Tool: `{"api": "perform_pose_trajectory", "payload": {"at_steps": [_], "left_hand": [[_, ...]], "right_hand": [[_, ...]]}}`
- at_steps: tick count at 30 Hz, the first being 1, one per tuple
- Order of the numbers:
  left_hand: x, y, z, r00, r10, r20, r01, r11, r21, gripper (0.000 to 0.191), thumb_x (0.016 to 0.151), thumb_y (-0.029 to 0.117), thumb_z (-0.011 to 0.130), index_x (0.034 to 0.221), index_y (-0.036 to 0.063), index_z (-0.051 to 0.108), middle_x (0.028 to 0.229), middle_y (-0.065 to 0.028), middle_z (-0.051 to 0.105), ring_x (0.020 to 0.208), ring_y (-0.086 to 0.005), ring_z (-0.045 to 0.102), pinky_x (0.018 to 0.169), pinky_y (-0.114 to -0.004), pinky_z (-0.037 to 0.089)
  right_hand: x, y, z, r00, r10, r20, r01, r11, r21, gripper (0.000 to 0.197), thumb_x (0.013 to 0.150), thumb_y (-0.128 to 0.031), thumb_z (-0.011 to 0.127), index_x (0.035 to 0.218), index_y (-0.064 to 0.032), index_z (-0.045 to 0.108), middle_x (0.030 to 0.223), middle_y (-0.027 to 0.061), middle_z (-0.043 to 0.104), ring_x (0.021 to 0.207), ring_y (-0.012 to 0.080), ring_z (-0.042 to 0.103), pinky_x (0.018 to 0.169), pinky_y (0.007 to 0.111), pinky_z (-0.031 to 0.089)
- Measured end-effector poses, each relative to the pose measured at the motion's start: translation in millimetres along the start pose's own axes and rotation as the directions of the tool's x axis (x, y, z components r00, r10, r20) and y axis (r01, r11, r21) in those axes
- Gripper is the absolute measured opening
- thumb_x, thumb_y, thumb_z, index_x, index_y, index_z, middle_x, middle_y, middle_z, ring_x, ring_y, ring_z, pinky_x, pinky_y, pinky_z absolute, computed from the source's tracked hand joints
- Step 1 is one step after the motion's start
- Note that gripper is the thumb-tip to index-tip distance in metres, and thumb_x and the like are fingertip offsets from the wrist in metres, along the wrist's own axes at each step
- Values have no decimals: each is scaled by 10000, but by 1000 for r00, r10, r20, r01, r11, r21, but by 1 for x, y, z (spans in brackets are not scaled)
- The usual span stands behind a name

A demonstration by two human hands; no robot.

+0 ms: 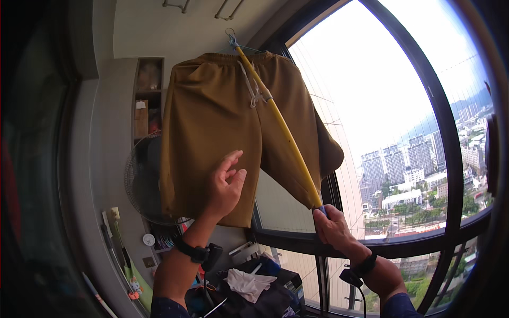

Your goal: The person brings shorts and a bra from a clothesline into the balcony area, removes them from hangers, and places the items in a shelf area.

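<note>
Brown drawstring shorts (214, 115) hang by the waistband from a hanger (252, 49). The forked top of a yellow pole (287, 133) meets the hanger's hook, and the pole slants down across the front of the shorts. My right hand (332, 226) grips the pole's blue lower end, beside the hem of one leg. In front of the other leg, my left hand (228, 185) is raised with its fingers apart and slightly bent, holding nothing. Whether its fingertips touch the cloth, I cannot tell.
A round fan (137, 183) stands behind the shorts at the left, near wall shelves (149, 93). Framed windows (449, 167) fill the right side. Below lie a pale cloth (250, 283) and dark items. Metal brackets (230, 16) hang from the ceiling.
</note>
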State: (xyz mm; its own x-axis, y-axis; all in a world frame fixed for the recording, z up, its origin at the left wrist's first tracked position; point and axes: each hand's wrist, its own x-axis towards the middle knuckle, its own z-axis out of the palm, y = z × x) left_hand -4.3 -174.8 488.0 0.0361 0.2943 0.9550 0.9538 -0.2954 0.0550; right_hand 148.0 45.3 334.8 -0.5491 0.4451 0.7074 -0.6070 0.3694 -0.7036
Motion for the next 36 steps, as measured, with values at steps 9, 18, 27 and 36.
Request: {"api": "perform_pose_trajectory", "payload": {"at_steps": [9,18,27,36], "left_hand": [[-33,7,-61,869,398,-292,-47,657,753,499,783,81,686,1267,64,563,1433,-212,405,1291,-404,422,1087,-484,321],[-56,-27,-56,944,194,-267,-40,870,492,468,811,64,639,1268,39,546,1384,-213,460,1290,-376,450,1086,-443,355],[-71,-46,-33,979,71,-193,1,938,346,364,812,85,629,1170,18,615,1318,-217,520,1242,-371,499,1065,-433,380],[-83,-71,-34,986,40,-161,6,961,276,311,842,87,631,1149,40,627,1321,-190,528,1245,-345,516,1047,-412,406]], "right_hand": [[66,-104,-32,984,-170,-48,169,985,-22,302,990,-314,534,981,-15,577,616,-4,473,409,77,451,342,235,367],[104,-191,-83,920,-264,-289,192,947,-256,332,992,-333,513,984,-6,572,605,-20,415,382,73,371,337,272,346],[133,-273,-96,800,-414,-434,76,787,-612,332,1001,-349,492,833,-70,556,572,-12,428,390,87,412,350,278,395],[163,-300,-109,719,-514,-468,34,698,-715,349,988,-382,487,784,-100,518,510,-15,408,393,88,404,369,283,382]]}}
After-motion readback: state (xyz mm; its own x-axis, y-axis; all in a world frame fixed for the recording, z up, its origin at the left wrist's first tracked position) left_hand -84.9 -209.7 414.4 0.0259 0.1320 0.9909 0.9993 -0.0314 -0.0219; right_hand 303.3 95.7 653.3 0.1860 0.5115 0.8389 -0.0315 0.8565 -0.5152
